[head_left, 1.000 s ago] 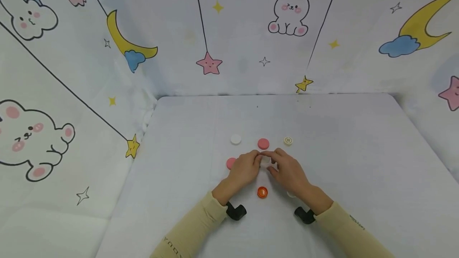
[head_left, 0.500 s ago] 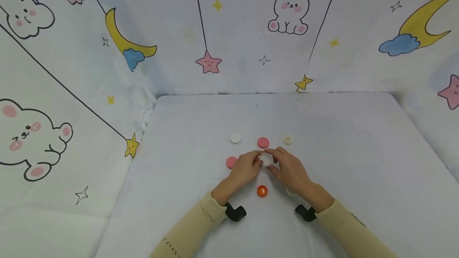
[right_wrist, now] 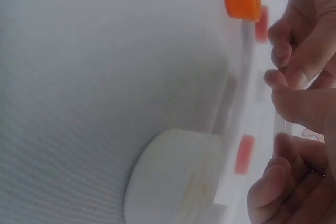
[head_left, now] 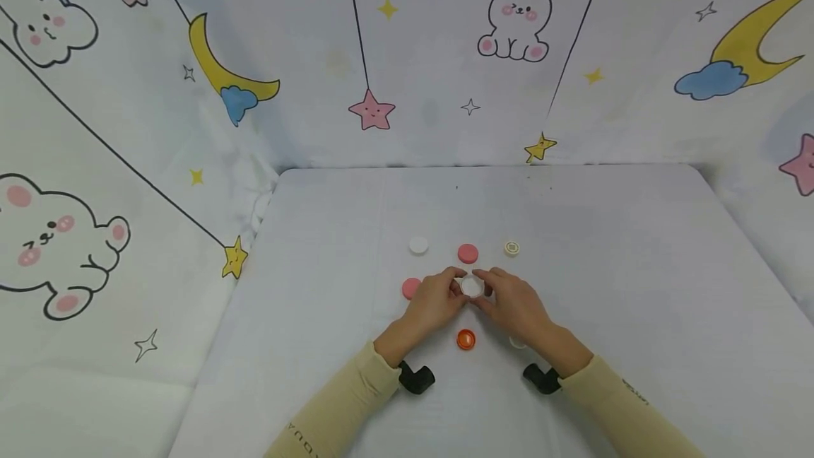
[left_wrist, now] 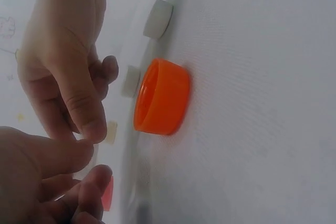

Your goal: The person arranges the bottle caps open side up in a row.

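Note:
A small round white bottle cap (head_left: 472, 286) is pinched between my two hands above the table, its flat round face turned up to the head camera. My left hand (head_left: 435, 299) grips its left side with thumb and fingertips. On the other side my right hand (head_left: 514, 306) holds it with curled fingers, thumb low at the rim. In both wrist views the thumbs come together and largely hide the cap. An orange cap (left_wrist: 163, 97), hollow side up, lies on the table in front of the hands. A pink cap (head_left: 410, 288) is partly covered by my left hand.
Behind the hands lie a white cap (head_left: 418, 246), a pink cap (head_left: 468, 254) and a cream cap with a ring pattern (head_left: 511, 249). Another white cap (right_wrist: 173, 182) sits below my right wrist. Black wrist mounts (head_left: 417, 378) hang under both sleeves. A cartoon-print cloth (head_left: 432, 55) surrounds the table.
The fingers have shifted around the white cap, and its face now shows more fully between the hands. The right fingertips have come down to its side. The other caps stay put.

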Available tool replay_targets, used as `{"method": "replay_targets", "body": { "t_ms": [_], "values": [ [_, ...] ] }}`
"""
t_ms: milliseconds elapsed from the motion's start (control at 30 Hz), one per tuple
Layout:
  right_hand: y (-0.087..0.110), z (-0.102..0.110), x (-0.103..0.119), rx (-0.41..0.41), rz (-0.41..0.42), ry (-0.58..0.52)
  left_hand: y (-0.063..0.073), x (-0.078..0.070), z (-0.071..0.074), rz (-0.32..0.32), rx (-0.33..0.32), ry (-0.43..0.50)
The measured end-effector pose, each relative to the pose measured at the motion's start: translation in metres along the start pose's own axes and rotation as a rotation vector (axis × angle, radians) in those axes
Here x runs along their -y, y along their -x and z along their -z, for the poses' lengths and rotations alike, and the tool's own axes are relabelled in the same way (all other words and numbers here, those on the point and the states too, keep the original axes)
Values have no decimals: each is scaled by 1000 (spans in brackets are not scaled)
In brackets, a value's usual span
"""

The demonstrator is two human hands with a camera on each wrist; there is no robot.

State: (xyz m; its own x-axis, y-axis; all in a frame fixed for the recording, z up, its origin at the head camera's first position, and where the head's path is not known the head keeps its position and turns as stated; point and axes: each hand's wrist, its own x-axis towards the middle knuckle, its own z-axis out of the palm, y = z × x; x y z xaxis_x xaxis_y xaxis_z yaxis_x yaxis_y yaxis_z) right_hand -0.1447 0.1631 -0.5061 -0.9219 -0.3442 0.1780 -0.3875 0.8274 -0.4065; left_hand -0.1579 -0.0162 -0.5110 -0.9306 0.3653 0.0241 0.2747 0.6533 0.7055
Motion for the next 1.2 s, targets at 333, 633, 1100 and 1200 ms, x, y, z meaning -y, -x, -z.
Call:
{"method": "replay_targets", "body": {
  "t_ms": [333, 633, 1100, 1200],
  "values": [
    [0, -3, 1, 101, -38, 4, 1, 2, -1, -26, 28, -113],
    [0, -4, 3, 181, -66, 26, 2, 1, -2, 8, 63, -151],
    [0, -6, 4, 183, -43, 38, 3, 0, -4, 29, 63, -185],
    [0, -6, 4, 183, -50, 35, 2, 1, -6, 31, 62, -190]
  ]
}}
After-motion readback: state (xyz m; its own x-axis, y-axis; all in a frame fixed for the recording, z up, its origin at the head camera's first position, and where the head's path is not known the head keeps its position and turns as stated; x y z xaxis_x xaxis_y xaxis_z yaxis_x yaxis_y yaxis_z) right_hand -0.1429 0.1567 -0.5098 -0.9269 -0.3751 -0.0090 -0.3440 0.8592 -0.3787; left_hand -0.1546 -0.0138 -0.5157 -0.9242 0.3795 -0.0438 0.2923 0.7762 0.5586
